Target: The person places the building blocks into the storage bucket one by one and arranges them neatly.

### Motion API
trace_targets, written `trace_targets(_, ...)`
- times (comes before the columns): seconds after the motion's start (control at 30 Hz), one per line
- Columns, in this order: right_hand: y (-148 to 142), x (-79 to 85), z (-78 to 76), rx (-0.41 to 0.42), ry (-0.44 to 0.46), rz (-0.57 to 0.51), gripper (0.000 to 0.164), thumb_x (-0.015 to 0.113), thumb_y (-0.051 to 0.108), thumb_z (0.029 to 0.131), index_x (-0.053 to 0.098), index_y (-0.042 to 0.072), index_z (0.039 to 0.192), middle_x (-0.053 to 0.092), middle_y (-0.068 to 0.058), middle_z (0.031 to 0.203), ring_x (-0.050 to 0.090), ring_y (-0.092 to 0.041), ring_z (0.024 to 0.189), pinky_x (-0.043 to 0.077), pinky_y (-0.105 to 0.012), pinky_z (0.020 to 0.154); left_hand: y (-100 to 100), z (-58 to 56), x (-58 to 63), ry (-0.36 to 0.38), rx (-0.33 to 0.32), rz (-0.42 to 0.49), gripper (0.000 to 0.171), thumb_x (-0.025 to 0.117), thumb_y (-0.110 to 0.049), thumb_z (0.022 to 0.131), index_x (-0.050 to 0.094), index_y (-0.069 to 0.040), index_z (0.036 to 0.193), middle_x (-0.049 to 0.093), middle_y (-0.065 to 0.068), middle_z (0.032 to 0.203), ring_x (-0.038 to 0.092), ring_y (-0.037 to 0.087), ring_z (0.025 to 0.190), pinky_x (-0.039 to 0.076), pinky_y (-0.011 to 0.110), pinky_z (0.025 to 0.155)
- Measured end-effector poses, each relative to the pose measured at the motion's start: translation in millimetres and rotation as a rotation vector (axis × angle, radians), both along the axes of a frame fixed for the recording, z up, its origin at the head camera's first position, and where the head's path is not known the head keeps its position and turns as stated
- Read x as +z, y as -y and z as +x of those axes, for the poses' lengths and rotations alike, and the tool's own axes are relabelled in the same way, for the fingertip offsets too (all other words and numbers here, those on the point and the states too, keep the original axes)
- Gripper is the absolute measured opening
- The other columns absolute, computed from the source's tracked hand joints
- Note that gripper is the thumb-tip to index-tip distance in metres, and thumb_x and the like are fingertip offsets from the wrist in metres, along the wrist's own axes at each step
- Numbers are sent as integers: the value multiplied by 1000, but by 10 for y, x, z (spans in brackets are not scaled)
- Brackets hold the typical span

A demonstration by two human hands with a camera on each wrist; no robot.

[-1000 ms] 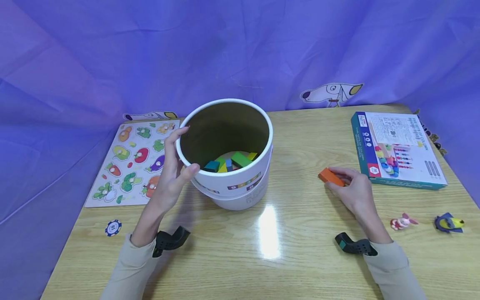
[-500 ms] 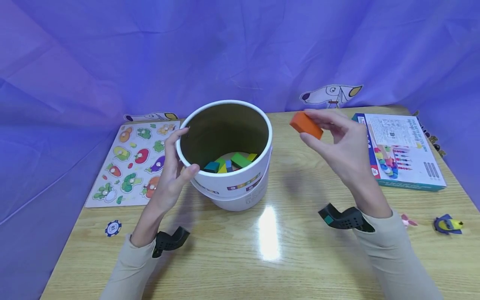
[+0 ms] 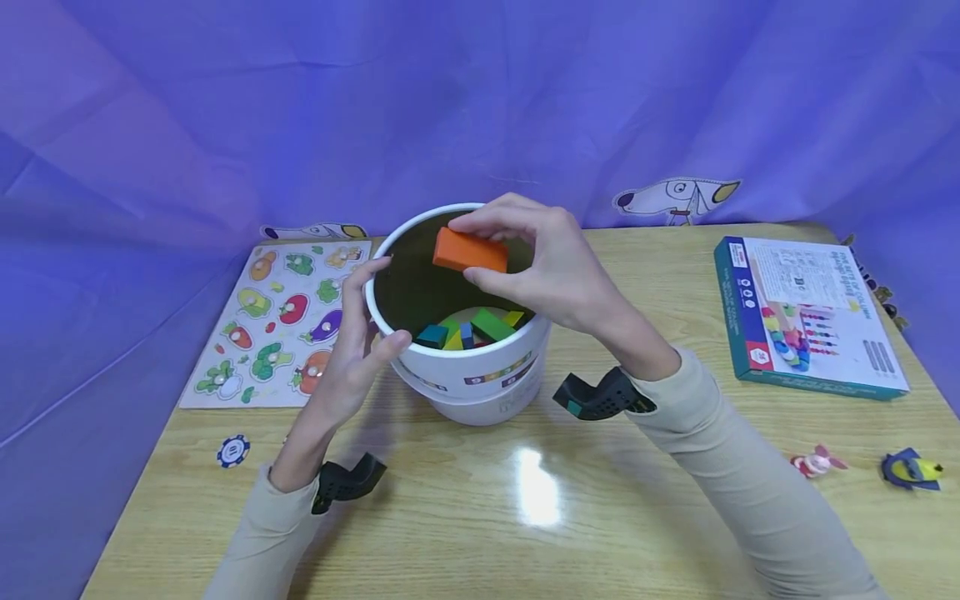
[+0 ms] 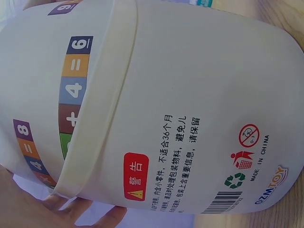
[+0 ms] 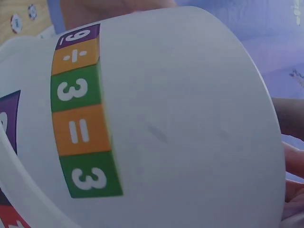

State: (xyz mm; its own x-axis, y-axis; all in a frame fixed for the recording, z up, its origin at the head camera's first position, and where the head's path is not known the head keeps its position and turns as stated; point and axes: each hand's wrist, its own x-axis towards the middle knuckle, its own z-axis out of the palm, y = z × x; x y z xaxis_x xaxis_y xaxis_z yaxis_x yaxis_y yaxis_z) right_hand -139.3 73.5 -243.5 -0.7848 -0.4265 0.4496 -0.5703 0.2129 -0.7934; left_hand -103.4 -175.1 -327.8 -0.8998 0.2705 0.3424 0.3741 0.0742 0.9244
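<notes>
A white bucket (image 3: 480, 364) with printed number tiles stands upright on the table, several coloured wooden blocks (image 3: 492, 325) lying at its bottom. My left hand (image 3: 352, 358) holds the bucket's left side, its thumb and index finger at the rim. The left wrist view shows fingers (image 4: 111, 218) against the white wall (image 4: 228, 95). Over the bucket's mouth, my right hand (image 3: 551, 267) pinches an orange rectangular block (image 3: 470, 250) between thumb and fingers. In the right wrist view the bucket's wall (image 5: 190, 114) fills most of the picture and the block is hidden.
Left of the bucket lies a vegetable puzzle board (image 3: 258, 367), with a blue-and-white poker chip (image 3: 233, 451) before it. At right are a toy box (image 3: 817, 317), a pink-eared figurine (image 3: 817, 461) and a yellow-and-blue figurine (image 3: 912, 469). A purple curtain (image 3: 480, 100) hangs behind the table.
My right hand has lifted the orange block from the table near the toy box and carried it left, over the bucket's opening. My left hand stays on the bucket.
</notes>
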Motion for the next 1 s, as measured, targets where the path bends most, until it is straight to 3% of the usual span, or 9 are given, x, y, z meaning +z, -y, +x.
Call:
trace_targets(0.43, 19, -27, -93, 18, 12, 30, 37, 75, 2, 80, 69, 6, 117, 68, -6, 113, 64, -14, 99, 50, -30, 94, 24, -15, -3, -15, -15, 22, 76, 64, -35, 89, 20, -22, 150, 20, 1, 156, 23, 29, 143, 14, 67, 113)
trace_targets(0.67, -85, -36, -63, 34, 25, 23, 36, 75, 3, 82, 69, 6, 117, 67, -5, 115, 63, -10, 101, 49, -30, 97, 36, -20, -4, -23, -17, 34, 76, 64, -33, 89, 20, -21, 150, 21, 2, 156, 23, 30, 143, 15, 67, 113)
trace_targets(1.0, -517, 3, 75, 3, 11, -132, 36, 71, -5, 82, 67, -1, 117, 66, -12, 113, 62, -21, 104, 49, -27, 98, 31, -36, -2, -25, -29, 33, 76, 63, -28, 88, 20, -20, 150, 20, 2, 157, 21, 31, 144, 14, 69, 112)
